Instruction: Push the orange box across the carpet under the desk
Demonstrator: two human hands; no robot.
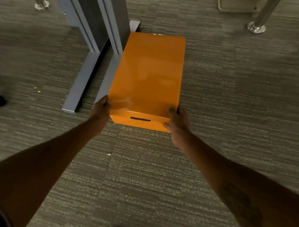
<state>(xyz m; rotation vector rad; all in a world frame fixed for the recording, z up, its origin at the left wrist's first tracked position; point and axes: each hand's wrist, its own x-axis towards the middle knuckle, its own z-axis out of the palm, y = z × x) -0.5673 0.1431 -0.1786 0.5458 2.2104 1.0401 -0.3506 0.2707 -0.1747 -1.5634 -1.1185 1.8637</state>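
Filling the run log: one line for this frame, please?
phase: pushing | left hand + right hand: gripping near corners of orange box | box: flat on carpet, beside grey desk leg

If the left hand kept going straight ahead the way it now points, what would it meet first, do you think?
Probably the grey desk leg foot. The left hand grips the near left corner of the orange box and points away from the person, along the box's left side, where that foot lies close beside the box. Depth is unclear.

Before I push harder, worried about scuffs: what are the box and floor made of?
The orange box looks like glossy coated cardboard, judging by its sheen and reflections, though it could be plastic. The floor is low-pile carpet with a striped grey weave.
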